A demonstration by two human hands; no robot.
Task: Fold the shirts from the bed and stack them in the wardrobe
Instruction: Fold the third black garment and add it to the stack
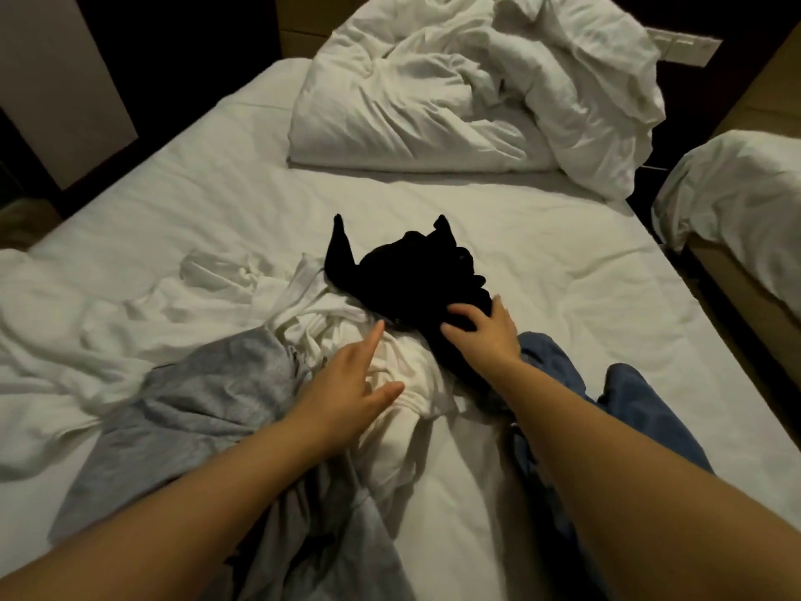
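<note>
Head view: most of the frame is taken up by a bed (542, 236) covered with a creased white sheet. At its far end a white duvet (433, 93) is bunched into a loose heap. A second bed (737, 188), also dressed in white, is seen at the right edge, separated from the first by a dark gap.

The clothes are gathered in a tangled pile on the near half of the mattress. A grey shirt (208, 401) is spread out crumpled on the left side of the pile, partly under the left forearm. A white shirt (329, 314) is twisted through the middle, overlapped by the grey one on its left and by the black one beyond it. A blue garment (637, 401) is laid to the right, beneath the right forearm. A black shirt (403, 271) is heaped at the far side of the pile, with two points of cloth sticking up.

The left hand (346, 383) is held open over the white shirt, index finger and thumb stretched forward; whether the cloth is touched cannot be told. The right hand (485, 327) is set on the near edge of the black shirt, and the fabric is gripped by its bent fingers.
</note>
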